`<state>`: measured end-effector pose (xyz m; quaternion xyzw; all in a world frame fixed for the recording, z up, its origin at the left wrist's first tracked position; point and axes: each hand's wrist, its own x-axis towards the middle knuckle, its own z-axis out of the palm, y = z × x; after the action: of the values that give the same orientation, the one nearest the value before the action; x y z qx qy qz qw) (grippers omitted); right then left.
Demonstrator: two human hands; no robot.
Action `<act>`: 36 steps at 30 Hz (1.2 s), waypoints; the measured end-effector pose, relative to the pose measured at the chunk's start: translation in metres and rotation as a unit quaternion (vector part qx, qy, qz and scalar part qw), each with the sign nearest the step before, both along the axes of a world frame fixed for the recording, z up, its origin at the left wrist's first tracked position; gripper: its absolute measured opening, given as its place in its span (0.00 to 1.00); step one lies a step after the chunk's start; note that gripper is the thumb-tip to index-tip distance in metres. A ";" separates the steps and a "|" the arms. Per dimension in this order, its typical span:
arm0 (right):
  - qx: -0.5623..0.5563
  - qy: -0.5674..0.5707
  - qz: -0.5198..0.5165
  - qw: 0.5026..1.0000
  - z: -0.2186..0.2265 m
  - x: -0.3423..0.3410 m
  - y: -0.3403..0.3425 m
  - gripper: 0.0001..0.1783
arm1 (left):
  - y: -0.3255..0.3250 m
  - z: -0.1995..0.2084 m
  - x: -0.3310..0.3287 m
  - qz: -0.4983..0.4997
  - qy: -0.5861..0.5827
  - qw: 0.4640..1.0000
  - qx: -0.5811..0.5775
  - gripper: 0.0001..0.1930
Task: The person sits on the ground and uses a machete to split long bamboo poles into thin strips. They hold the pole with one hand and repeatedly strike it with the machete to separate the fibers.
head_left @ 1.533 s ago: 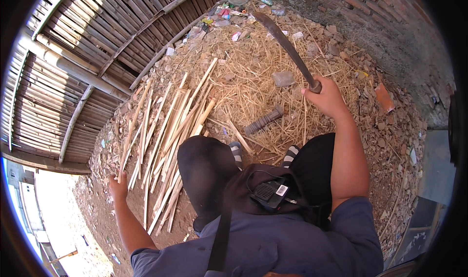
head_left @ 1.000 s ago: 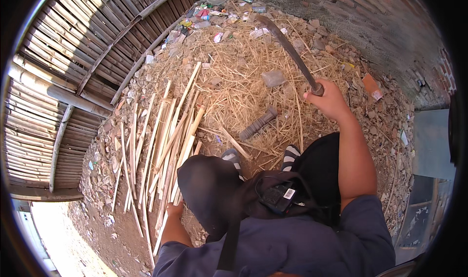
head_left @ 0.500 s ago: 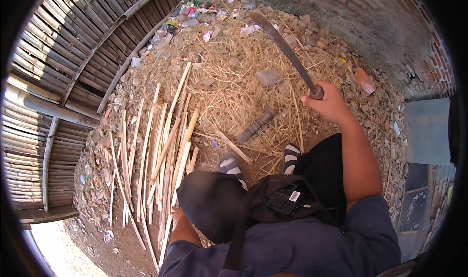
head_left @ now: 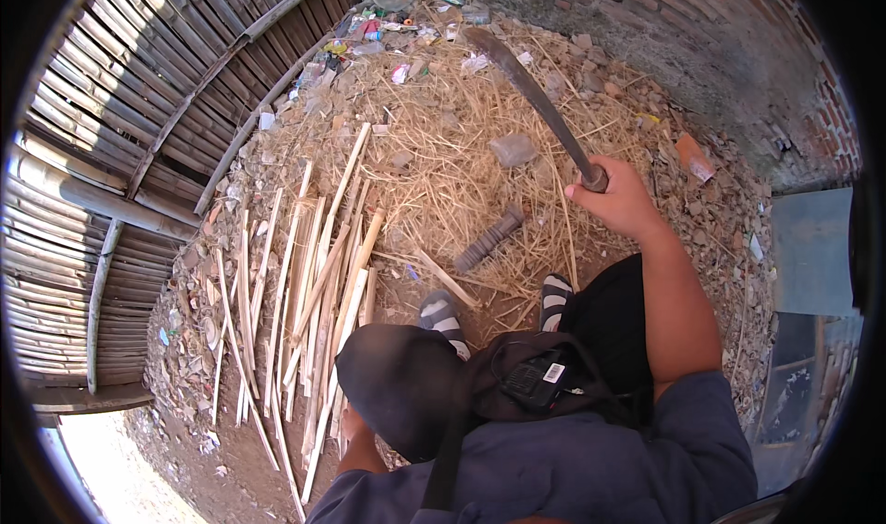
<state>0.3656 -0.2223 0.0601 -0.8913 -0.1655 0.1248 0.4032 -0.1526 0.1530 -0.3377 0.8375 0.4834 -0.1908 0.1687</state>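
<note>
My right hand (head_left: 623, 198) is closed round the handle of a machete (head_left: 538, 97). Its long, dark blade points up and to the left over the straw, touching nothing that I can see. Down beside my left knee, my left hand (head_left: 353, 424) is at the near end of a pile of split bamboo strips (head_left: 318, 289). The knee and sleeve cover part of it, and I cannot see its fingers well enough to tell whether they hold a strip. In front of my feet lies a ridged brown cylindrical piece (head_left: 489, 239).
Straw and shavings (head_left: 443, 146) cover the ground ahead, with a stone-like block (head_left: 513, 149) among them. Litter (head_left: 369, 35) lies at the far end. A bamboo wall (head_left: 111, 146) rises on the left, a brick wall (head_left: 701, 53) at the far right. Grey panels (head_left: 812, 252) stand on the right.
The view has shifted slightly. My left hand has drawn a little back towards me behind the knee, and its fingers show less. The machete stays raised in nearly the same place.
</note>
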 end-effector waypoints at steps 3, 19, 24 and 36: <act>0.015 -0.001 0.004 1.000 0.002 -0.001 -0.003 0.15 | 0.006 0.044 0.020 -0.024 -0.121 0.991 0.059 0.24; 0.025 -0.098 0.207 0.973 -0.005 -0.039 -0.013 0.17 | -0.081 0.372 0.184 -0.135 -0.328 0.931 -0.083 0.15; -0.044 -0.120 0.289 0.949 -0.014 -0.044 -0.021 0.19 | -0.146 0.386 0.196 -0.162 -0.282 0.945 -0.042 0.16; 0.081 -0.025 0.290 0.953 -0.008 -0.040 -0.048 0.38 | -0.228 0.400 0.213 -0.219 -0.206 0.953 0.038 0.16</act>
<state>0.3252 -0.2707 0.0519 -0.7721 -0.4367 0.2001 0.4162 0.0605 -0.0752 0.0627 0.9496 0.2497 -0.0276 0.1873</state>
